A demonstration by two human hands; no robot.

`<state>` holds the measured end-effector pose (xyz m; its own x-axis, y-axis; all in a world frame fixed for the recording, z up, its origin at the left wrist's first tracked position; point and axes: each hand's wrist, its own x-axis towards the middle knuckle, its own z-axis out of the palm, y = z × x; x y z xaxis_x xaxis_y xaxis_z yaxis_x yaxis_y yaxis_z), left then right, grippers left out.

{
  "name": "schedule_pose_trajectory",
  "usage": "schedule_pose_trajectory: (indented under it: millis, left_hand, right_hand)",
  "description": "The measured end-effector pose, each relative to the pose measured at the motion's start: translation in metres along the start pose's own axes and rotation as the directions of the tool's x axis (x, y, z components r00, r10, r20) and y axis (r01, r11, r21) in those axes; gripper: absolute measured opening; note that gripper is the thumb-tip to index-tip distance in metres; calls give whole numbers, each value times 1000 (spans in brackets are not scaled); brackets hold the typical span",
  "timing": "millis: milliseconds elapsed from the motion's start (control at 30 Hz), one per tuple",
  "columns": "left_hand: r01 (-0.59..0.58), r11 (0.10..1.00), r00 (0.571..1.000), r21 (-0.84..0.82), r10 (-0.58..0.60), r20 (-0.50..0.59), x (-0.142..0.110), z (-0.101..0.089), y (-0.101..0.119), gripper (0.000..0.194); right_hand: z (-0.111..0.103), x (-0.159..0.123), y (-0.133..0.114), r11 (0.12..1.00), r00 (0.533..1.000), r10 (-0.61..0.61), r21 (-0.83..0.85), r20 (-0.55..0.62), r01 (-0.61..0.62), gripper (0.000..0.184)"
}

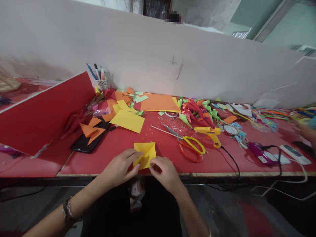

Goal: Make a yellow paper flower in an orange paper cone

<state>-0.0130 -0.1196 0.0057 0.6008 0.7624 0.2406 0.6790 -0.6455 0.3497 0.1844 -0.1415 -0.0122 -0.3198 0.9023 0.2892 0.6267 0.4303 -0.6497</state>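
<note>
A small square of yellow paper with crease lines lies at the table's front edge, its sides a little raised. My left hand has its thumb and fingers apart over the left side of the paper, touching it. Thumb and fingers of my right hand pinch the paper's lower right edge. Just beyond is a larger yellow sheet. To the left, a folded orange paper piece rests on a black phone.
Scissors with yellow and red handles lie right of the paper, beside a yellow glue gun. A heap of folded paper cones stands behind. A red board rises at left. Another person's hand is at far right.
</note>
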Motion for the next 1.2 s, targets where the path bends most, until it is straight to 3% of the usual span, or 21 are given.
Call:
schedule_pose_trajectory:
  millis: [167, 300, 367, 467, 567, 700, 867, 1067, 1133, 1200]
  left_hand:
    - [80, 994, 996, -68, -78, 32, -4, -2, -11, 48]
    - [56, 984, 998, -171, -50, 42, -5, -1, -18, 66]
    - [57, 970, 998, -237, -55, 16, -4, -1, -21, 57]
    - [129, 923, 985, -363, -162, -64, -1, -1, -22, 22]
    - [236, 818, 953, -524, -300, -40, 4, -4, -19, 18]
    - [291, 706, 920, -646, -391, -13, 8, -8, -12, 20]
    - [330, 572, 833, -751, -551, -54, 13, -8, -9, 25]
    - [216, 385, 736, -897, -668, -109, 33, -7, -7, 28]
    - [140, 277, 742, -950, -665, -85, 44, -4, -8, 39]
    - [91, 201, 762, -975, -645, -62, 58, 0, -12, 38]
  right_hand:
    - [-10, 0, 8, 991, 997, -45, 127, 59, 37, 8]
    - [-20, 0, 14, 982, 999, -46, 182, 10, 43, 6]
    - [-23, 0, 17, 976, 999, -39, 215, -22, 43, 4]
    - [-24, 0, 20, 964, 999, -27, 263, -42, 38, 3]
    - [-23, 2, 21, 947, 998, 8, 321, -59, 11, 2]
    - [-22, 8, 22, 927, 995, 57, 375, -80, -23, 9]
    - [-21, 20, 24, 882, 970, 188, 461, -157, -97, 17]
    - [-27, 48, 21, 814, 962, 243, 566, -124, -132, 18]
    - [-31, 62, 20, 803, 970, 210, 588, -124, -98, 17]
    - [-34, 78, 20, 792, 982, 161, 606, -103, -66, 16]
